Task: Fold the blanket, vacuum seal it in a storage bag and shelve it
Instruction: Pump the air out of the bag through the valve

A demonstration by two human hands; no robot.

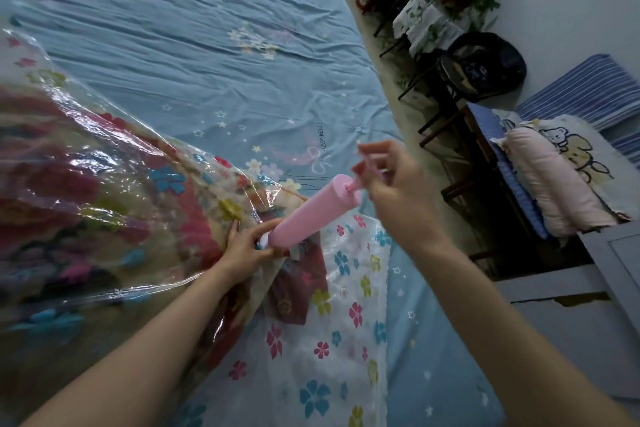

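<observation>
1. The storage bag (104, 184) is clear plastic film, glossy and crinkled, with bright glints across it.
2. The blanket (52, 211) inside it looks like soft, fuzzy cloth with a matt flower print.
3. The hand pump (311, 215) is smooth pink plastic with a dull sheen.
4. The bed sheet (173, 55) is thin blue woven cloth, matt and finely creased.
5. The pillow (550, 184) at the right is pale pink matt cloth.
6. The striped mattress (585, 90) behind it is coarse-looking blue and white cloth.
</observation>
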